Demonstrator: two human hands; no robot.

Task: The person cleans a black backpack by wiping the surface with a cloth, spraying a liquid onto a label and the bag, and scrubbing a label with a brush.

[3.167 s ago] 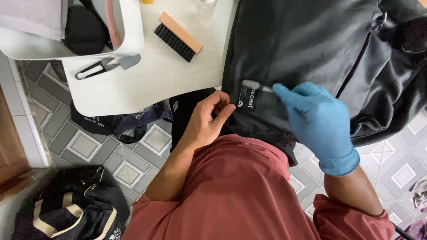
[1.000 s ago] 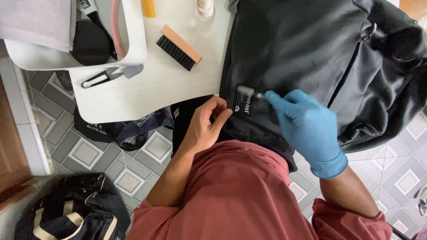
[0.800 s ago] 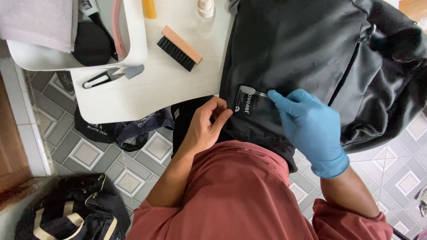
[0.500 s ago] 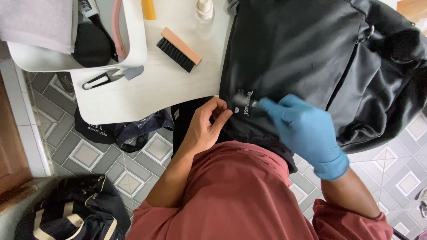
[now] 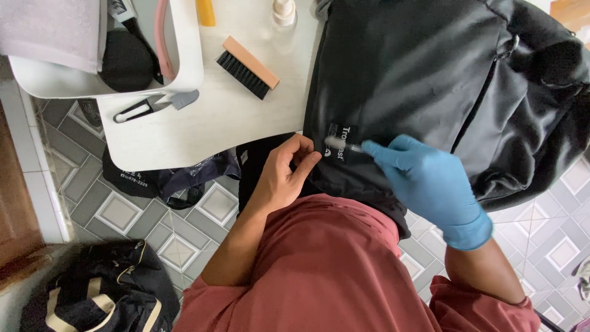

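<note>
Right hand (image 5: 430,184), in a blue glove, pinching a small brush (image 5: 340,145) against the label (image 5: 342,142) on the black backpack (image 5: 418,80). Bare left hand (image 5: 284,175) curled shut on the backpack's edge beside it. All resting on a white table (image 5: 203,123), wooden brush (image 5: 247,66) nearby, grey tiled floor (image 5: 117,212) below.

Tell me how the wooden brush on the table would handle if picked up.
The wooden brush looks rigid, so it probably won't flex. It seems small, likely light. Lying flat on the white table, its blocky shape shouldn't roll.
</note>
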